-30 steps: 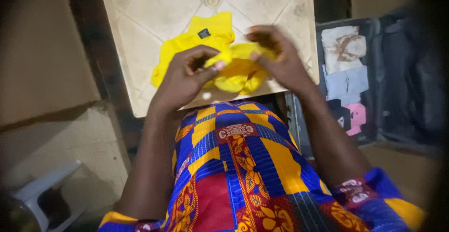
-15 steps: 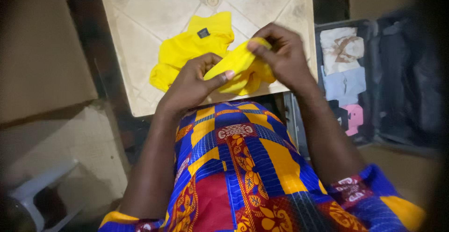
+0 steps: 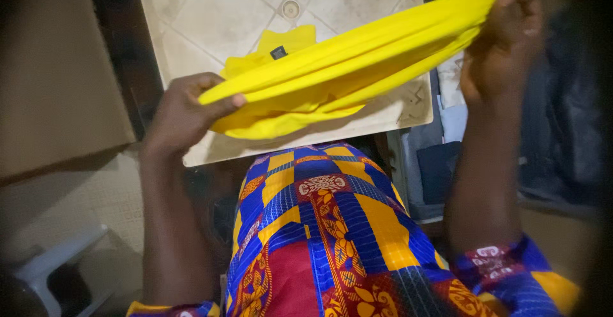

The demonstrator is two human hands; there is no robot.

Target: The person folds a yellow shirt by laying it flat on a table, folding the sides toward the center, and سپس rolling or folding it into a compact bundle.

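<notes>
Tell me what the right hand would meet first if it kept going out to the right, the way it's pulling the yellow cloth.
Probably the dark open suitcase on the floor. The right hand grips the yellow cloth past the table edge, above the suitcase side; depth is unclear, so it may pass over.

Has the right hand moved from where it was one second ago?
Yes. The right hand has gone up and out to the right, past the right edge of the tiled table, pulling the yellow cloth taut against the left hand.

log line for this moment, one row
left hand: grips yellow cloth garment | right hand: grips other end | garment: stretched above beige tiled table
</notes>
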